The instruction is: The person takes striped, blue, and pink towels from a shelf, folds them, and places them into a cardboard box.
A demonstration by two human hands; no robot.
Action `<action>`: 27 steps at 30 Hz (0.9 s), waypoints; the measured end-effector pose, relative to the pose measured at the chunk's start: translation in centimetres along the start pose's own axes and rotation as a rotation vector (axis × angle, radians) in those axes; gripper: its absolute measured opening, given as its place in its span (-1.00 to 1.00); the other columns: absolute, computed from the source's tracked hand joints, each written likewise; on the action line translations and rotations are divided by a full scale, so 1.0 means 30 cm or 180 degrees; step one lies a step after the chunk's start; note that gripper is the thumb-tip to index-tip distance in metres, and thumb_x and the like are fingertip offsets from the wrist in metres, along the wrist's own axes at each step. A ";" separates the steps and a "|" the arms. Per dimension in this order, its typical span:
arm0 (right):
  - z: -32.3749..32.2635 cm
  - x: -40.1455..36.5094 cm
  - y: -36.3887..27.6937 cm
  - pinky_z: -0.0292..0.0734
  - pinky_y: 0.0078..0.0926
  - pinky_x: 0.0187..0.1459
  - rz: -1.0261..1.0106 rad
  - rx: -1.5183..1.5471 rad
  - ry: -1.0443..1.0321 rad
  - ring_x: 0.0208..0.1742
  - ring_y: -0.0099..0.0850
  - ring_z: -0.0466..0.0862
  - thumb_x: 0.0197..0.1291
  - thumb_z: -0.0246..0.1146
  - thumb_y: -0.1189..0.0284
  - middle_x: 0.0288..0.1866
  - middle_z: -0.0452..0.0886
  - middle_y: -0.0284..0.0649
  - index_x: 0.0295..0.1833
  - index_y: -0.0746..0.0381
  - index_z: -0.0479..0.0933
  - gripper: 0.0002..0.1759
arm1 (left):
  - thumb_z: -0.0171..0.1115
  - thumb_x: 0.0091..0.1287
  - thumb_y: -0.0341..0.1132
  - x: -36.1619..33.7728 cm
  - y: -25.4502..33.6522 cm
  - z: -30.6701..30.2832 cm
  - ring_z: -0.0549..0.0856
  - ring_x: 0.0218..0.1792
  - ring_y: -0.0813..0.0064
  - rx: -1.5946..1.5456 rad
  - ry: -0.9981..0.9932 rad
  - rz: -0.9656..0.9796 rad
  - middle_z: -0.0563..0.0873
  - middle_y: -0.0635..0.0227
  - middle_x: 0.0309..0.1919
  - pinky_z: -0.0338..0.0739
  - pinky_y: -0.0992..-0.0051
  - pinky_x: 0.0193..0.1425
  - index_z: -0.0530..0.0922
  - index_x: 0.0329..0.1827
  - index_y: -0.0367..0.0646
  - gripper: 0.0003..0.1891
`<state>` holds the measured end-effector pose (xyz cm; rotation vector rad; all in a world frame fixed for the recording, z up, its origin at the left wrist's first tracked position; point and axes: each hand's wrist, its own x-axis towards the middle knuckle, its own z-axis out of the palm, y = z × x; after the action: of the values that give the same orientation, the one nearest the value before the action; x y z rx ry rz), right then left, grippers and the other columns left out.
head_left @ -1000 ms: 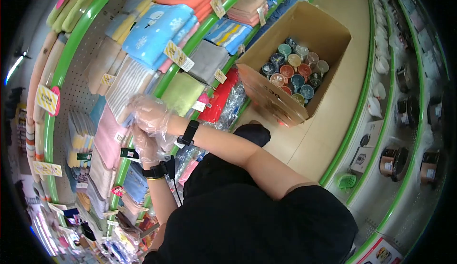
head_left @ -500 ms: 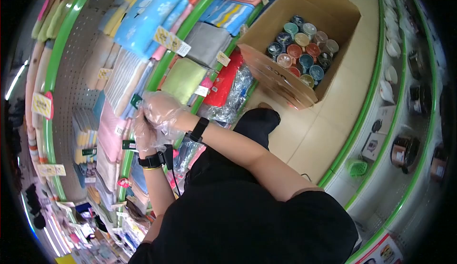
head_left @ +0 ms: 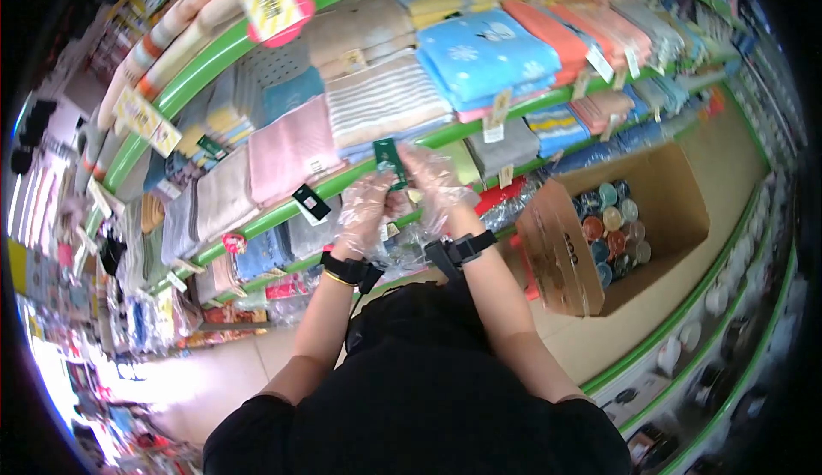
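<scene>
Gloves of clear plastic blur both hands, so the fingers are hard to read. The left hand (head_left: pixel 364 209) and right hand (head_left: pixel 437 185) meet before the shelf (head_left: pixel 201 64), fingers curled. They pinch a small green tag (head_left: pixel 390 158) between them, probably a price label; its print is illegible. Towels (head_left: pixel 488 51) lie beyond. At right, a box (head_left: pixel 676 209) holds cups (head_left: pixel 612 235), partly hidden by its flap.
</scene>
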<state>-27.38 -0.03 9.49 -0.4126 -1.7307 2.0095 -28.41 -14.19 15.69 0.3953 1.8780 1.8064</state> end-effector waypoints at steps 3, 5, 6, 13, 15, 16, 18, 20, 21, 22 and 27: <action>-0.021 -0.033 -0.211 0.51 -0.45 -0.29 0.0691 0.0145 -0.0008 -0.36 -0.49 0.62 0.24 0.25 0.05 -0.40 0.68 -0.21 -0.26 0.32 0.59 -0.53 | 0.21 0.37 -0.12 -0.021 0.009 0.021 0.57 -0.62 0.62 -0.0501 0.0020 -0.0142 0.64 0.38 -0.60 0.44 0.62 -0.53 0.54 -0.39 -0.16 -0.71; -0.089 0.033 -0.140 0.53 -0.43 -0.29 0.0363 -0.0512 -0.0010 -0.36 -0.44 0.65 0.22 0.27 0.12 -0.38 0.69 -0.19 -0.24 0.31 0.59 -0.59 | 0.20 0.37 -0.13 -0.020 -0.009 0.017 0.58 -0.62 0.62 -0.0442 0.0008 -0.0112 0.64 0.37 -0.60 0.45 0.62 -0.53 0.54 -0.39 -0.16 -0.71; -0.103 0.061 -0.117 0.55 -0.40 -0.29 0.0014 -0.1097 0.0066 -0.36 -0.39 0.67 0.20 0.29 0.19 -0.37 0.69 -0.17 -0.23 0.29 0.59 -0.66 | 0.19 0.38 -0.13 -0.021 -0.018 0.014 0.58 -0.62 0.61 -0.0311 -0.0074 -0.0105 0.65 0.37 -0.59 0.45 0.62 -0.52 0.54 -0.39 -0.17 -0.71; -0.002 0.081 -0.350 0.09 -0.14 0.44 -0.2578 -0.4009 -0.0976 0.46 -0.09 0.21 0.12 0.29 0.08 0.39 0.32 -0.02 0.40 0.15 0.27 -0.23 | 0.08 0.43 -0.09 -0.011 -0.081 -0.004 0.66 -0.53 0.53 -0.0033 -0.0115 -0.0141 0.69 0.25 -0.54 0.53 0.53 -0.42 0.54 -0.27 -0.29 -0.63; -0.012 0.161 -0.302 0.07 -0.14 0.44 -0.2503 -0.4117 -0.1211 0.45 -0.07 0.23 0.14 0.26 0.07 0.39 0.32 -0.02 0.40 0.16 0.27 -0.25 | 0.11 0.43 -0.09 0.004 -0.127 -0.008 0.61 -0.54 0.61 0.0151 -0.0137 -0.0058 0.67 0.34 -0.54 0.51 0.58 -0.42 0.56 -0.25 -0.22 -0.67; -0.014 0.185 -0.294 0.06 -0.13 0.45 -0.2396 -0.4214 -0.1426 0.45 -0.06 0.24 0.17 0.23 0.06 0.39 0.33 -0.03 0.40 0.17 0.27 -0.26 | 0.11 0.43 -0.09 -0.008 -0.125 -0.014 0.61 -0.54 0.61 0.0138 -0.0128 -0.0040 0.67 0.34 -0.54 0.51 0.58 -0.42 0.56 -0.25 -0.22 -0.67; -0.022 0.216 -0.294 0.16 -0.18 0.40 -0.2525 -0.4288 -0.1487 0.44 -0.10 0.27 0.21 0.18 0.05 0.39 0.34 -0.04 0.39 0.19 0.28 -0.29 | 0.07 0.44 -0.13 -0.029 -0.123 -0.023 0.69 -0.45 0.52 -0.0019 -0.0135 0.0046 0.69 0.24 -0.47 0.56 0.52 -0.36 0.52 -0.16 -0.29 -0.67; -0.023 0.228 -0.304 0.43 -0.21 0.20 -0.2671 -0.4370 -0.1613 0.28 -0.09 0.46 0.25 0.15 0.10 0.32 0.41 -0.02 0.35 0.22 0.30 -0.35 | 0.08 0.44 -0.14 -0.037 -0.130 -0.032 0.69 -0.42 0.52 -0.0295 -0.0142 -0.0052 0.70 0.22 -0.42 0.57 0.52 -0.33 0.52 -0.16 -0.29 -0.69; -0.015 0.221 -0.324 0.43 -0.21 0.20 -0.2661 -0.4382 -0.1621 0.28 -0.09 0.46 0.25 0.15 0.10 0.32 0.41 -0.02 0.35 0.22 0.30 -0.35 | 0.08 0.44 -0.15 -0.041 -0.130 -0.037 0.65 -0.44 0.58 -0.0362 -0.0096 -0.0101 0.69 0.28 -0.43 0.54 0.56 -0.33 0.54 -0.16 -0.25 -0.71; -0.009 0.215 -0.348 0.50 -0.18 0.04 -0.2483 -0.4303 -0.1674 0.12 -0.05 0.54 0.27 0.13 0.13 0.17 0.50 0.04 0.30 0.25 0.34 -0.41 | 0.08 0.44 -0.16 -0.044 -0.130 -0.044 0.62 -0.46 0.63 -0.0429 -0.0049 -0.0147 0.68 0.34 -0.44 0.52 0.59 -0.34 0.55 -0.16 -0.22 -0.73; -0.008 0.263 -0.425 0.45 0.00 -0.31 -0.2122 -0.4111 -0.1616 -0.35 0.14 0.60 0.32 0.06 0.17 -0.47 0.56 0.18 -0.04 0.38 0.43 -0.57 | 0.12 0.41 -0.21 -0.052 -0.113 -0.119 0.61 -0.44 0.54 0.0708 0.0824 0.0446 0.65 0.26 -0.45 0.48 0.48 -0.34 0.53 -0.10 -0.27 -0.73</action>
<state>-32.16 5.66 22.51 0.3351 -2.7963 0.3529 -28.59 -18.29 12.57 0.3949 2.2936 1.8148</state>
